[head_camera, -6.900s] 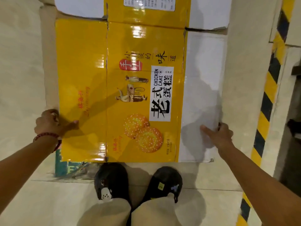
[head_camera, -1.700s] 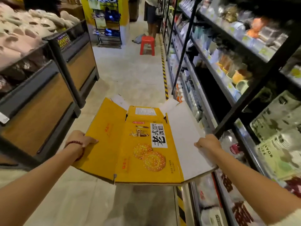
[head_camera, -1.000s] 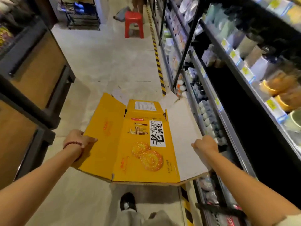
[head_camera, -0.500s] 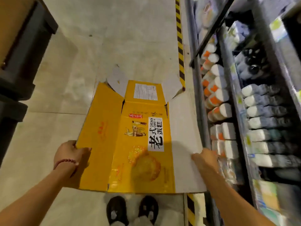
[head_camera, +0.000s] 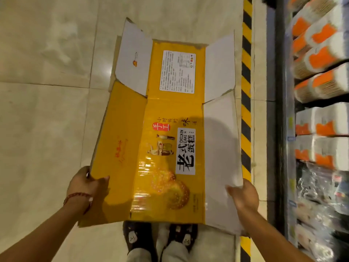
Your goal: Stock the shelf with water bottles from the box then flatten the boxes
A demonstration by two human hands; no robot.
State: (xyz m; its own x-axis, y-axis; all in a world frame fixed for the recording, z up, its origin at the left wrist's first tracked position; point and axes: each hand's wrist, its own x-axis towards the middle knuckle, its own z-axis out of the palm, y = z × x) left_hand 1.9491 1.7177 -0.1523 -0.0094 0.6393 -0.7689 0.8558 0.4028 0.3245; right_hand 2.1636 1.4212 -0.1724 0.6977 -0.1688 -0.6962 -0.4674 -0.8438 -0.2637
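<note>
Pale glossy stone floor tiles [head_camera: 47, 120] spread under me, with a yellow-and-black striped floor strip [head_camera: 246, 118] along the dark metal shelf [head_camera: 277, 110]. I hold the flattened yellow-and-white glossy cardboard box [head_camera: 170, 148] flat above my shoes (its flaps splayed at the far end). My left hand [head_camera: 86, 188] pinches its yellow edge; my right hand [head_camera: 243, 195] clasps the white edge.

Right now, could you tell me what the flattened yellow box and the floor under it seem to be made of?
The flattened yellow box looks like cardboard with a glossy printed face: light glares off the yellow panel, and a torn flap edge shows brown board. The floor appears to be polished stone or ceramic tile, pale and veined, with thin joint lines.
</note>
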